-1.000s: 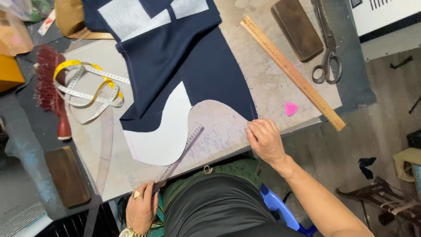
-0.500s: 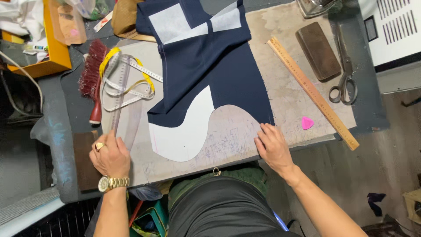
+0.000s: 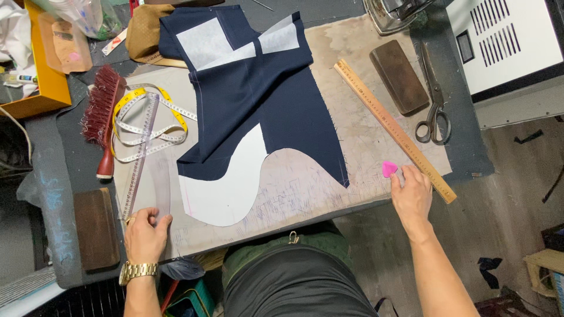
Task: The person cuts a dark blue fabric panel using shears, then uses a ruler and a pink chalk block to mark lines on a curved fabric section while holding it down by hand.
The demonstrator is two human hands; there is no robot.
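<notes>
Hands come first, at the near edge of the table [image 3: 282, 194]. The left hand [image 3: 145, 230] lies flat with fingers spread on the near end of a clear curved ruler [image 3: 144, 155], pressing rather than gripping it. The right hand [image 3: 412, 194] has its fingertips closing on a pink chalk [image 3: 389, 169]; they touch it, but whether the chalk is pinched and lifted I cannot tell. Just beyond and to the right of those fingertips runs a wooden ruler [image 3: 395, 130], slanting away. Between the two hands lies the navy cloth [image 3: 264, 100], flat, with a pale paper pattern [image 3: 232, 188] showing under its curved near edge. No fresh chalk line shows on the cloth, so by my judgement the marking along the pattern is yet to be done: tools are at hand, cloth is laid, tracing and cutting remain. Beyond the left fingers the clear ruler crosses a yellow tape measure [image 3: 150, 123], with a red brush [image 3: 104, 117] just to its left and a brown block [image 3: 97, 229] beside the wrist. Farther from the right fingers sit shears [image 3: 435, 100] and a second brown block [image 3: 399, 76], untouched.
</notes>
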